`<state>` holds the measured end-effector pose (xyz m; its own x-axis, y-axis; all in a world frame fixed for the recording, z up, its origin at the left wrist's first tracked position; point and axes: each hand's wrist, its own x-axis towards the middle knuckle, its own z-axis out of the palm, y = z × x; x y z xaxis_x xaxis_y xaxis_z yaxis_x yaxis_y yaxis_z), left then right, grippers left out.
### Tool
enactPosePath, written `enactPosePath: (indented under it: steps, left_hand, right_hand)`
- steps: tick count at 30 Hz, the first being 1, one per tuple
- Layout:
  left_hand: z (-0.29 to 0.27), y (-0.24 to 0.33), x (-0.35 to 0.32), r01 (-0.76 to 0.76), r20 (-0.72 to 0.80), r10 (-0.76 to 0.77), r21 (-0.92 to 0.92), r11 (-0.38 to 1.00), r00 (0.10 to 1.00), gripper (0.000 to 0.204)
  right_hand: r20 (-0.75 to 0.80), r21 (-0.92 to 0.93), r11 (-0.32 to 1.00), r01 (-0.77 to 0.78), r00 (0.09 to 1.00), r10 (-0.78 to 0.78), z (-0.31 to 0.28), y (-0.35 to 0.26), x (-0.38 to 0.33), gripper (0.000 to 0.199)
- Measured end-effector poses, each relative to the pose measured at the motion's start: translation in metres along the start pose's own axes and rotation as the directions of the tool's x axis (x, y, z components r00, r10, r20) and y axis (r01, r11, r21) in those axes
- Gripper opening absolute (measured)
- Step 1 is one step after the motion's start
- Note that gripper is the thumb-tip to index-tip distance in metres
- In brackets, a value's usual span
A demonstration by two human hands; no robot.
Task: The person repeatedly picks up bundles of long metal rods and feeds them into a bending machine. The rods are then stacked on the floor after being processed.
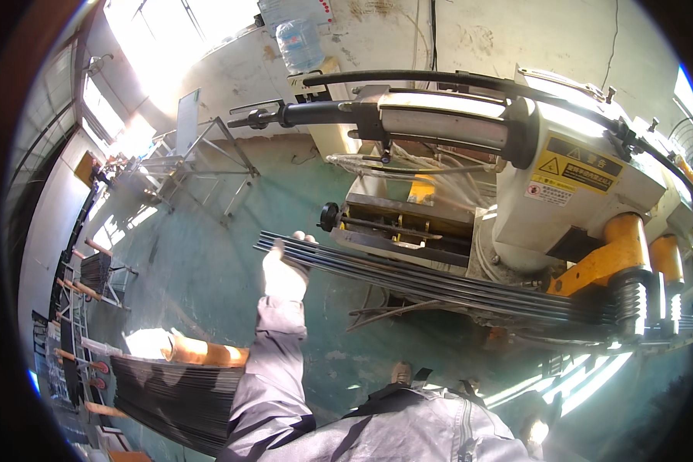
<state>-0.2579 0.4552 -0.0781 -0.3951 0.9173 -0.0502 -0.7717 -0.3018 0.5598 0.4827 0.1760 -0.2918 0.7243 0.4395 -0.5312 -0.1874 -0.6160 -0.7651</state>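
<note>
My left hand, looking pale and overexposed, is closed around the near end of a bundle of long, thin dark metal rods. From there the rods run right, past the front of a large white machine, to its orange arms and a coil spring. Their far ends are hard to make out. At the lower right, a small bright patch beside my jacket may be my right hand, but its fingers cannot be made out.
A stack of dark rods lies at the lower left beside an orange roller. A metal frame stand is farther back on the green floor. The machine's black-tipped horizontal shaft juts leftward above a black hand knob.
</note>
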Motion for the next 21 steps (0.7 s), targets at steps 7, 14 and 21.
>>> enactPosePath:
  steps: [7,14,21]
  left_hand:
    - [-0.043,0.075,0.040,0.012,-0.157,0.007,0.124,0.992,0.987,0.029]
    - [-0.038,0.073,0.022,0.153,-0.248,-0.060,0.375,0.914,0.967,0.037]
    - [-0.054,0.075,0.028,0.152,-0.213,-0.063,0.434,0.888,0.975,0.048]
  right_hand:
    - [-0.104,-0.321,0.936,-0.142,0.988,0.114,0.011,0.050,-0.031,0.028]
    - [0.373,-0.697,0.474,0.538,0.837,-0.402,-0.027,0.069,-0.009,0.028]
    - [0.140,-0.333,0.943,0.000,0.989,0.050,0.031,0.019,0.015,0.046]
